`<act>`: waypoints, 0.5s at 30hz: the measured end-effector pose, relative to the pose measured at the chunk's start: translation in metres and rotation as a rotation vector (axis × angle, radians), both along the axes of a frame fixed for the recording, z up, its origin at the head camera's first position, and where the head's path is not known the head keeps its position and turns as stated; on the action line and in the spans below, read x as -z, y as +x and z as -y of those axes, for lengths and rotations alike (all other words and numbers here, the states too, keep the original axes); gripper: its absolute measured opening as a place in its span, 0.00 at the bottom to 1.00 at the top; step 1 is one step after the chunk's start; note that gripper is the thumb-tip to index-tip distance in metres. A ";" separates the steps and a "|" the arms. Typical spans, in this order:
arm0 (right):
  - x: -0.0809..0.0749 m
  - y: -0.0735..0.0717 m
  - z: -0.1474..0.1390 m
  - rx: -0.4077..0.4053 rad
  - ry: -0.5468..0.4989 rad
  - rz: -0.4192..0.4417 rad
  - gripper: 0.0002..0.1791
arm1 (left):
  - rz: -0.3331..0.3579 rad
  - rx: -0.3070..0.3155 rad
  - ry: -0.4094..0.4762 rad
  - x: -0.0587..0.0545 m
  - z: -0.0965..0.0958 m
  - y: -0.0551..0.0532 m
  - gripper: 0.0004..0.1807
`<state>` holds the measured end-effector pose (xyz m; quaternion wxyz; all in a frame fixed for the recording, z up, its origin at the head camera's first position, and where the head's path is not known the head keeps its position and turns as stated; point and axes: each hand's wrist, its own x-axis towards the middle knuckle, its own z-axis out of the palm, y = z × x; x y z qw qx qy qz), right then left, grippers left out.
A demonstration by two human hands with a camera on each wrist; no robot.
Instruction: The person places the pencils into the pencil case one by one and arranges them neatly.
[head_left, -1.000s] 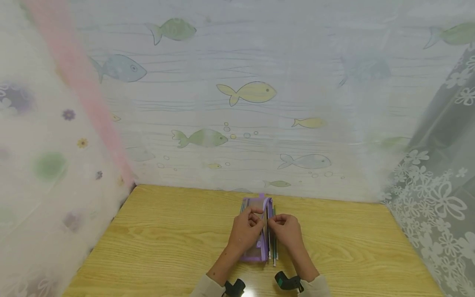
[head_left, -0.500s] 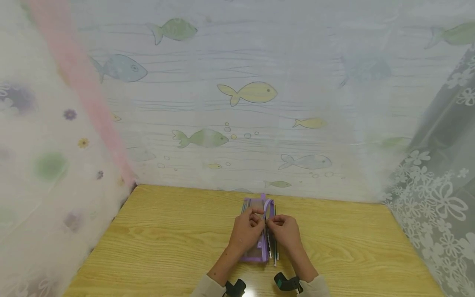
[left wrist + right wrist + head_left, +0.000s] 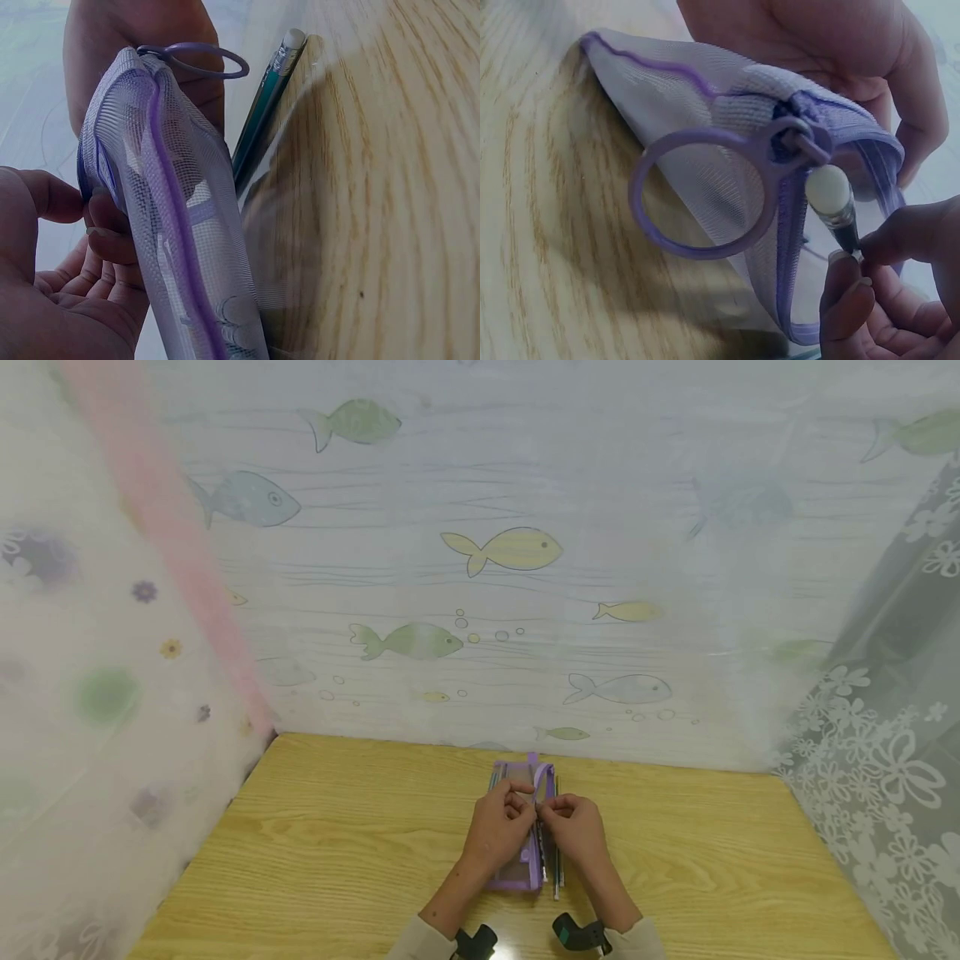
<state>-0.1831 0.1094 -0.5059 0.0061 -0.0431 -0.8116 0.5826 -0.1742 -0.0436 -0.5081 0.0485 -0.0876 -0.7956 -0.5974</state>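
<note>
A mesh pencil case (image 3: 512,886) with purple trim lies lengthwise on the table, its zip side open to the right. My left hand (image 3: 495,827) pinches the edge of the opening between thumb and finger. Between the fingertips of my right hand (image 3: 577,828) is a pencil (image 3: 830,190), gripped close to its white eraser end, at the mouth of the case. A large purple ring pull (image 3: 697,247) hangs from the zip. Through the mesh, eraser ends of pencils (image 3: 238,315) show inside. The far part of the held pencil is hidden behind my fingers and the case edge.
Loose pencils (image 3: 557,885) lie along the right side of the case; one is teal (image 3: 262,112) with a white eraser. The wooden table (image 3: 337,827) meets a fish-printed curtain (image 3: 420,577) at the back. Patterned curtains hang on both sides.
My right hand has shifted slightly left, bringing the pencil up to the case's mouth. The opening's right edge has moved a little rightward. My left hand stays nearly still.
</note>
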 end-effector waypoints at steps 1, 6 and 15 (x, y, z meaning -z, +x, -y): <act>0.000 0.000 0.000 0.000 0.001 0.000 0.08 | 0.000 0.001 0.000 0.000 0.000 0.000 0.16; -0.001 0.000 0.000 0.006 -0.003 -0.010 0.08 | -0.005 -0.003 0.006 0.000 0.000 -0.001 0.15; 0.001 0.000 0.001 0.050 0.055 -0.032 0.08 | -0.007 -0.001 0.012 0.001 -0.001 -0.001 0.14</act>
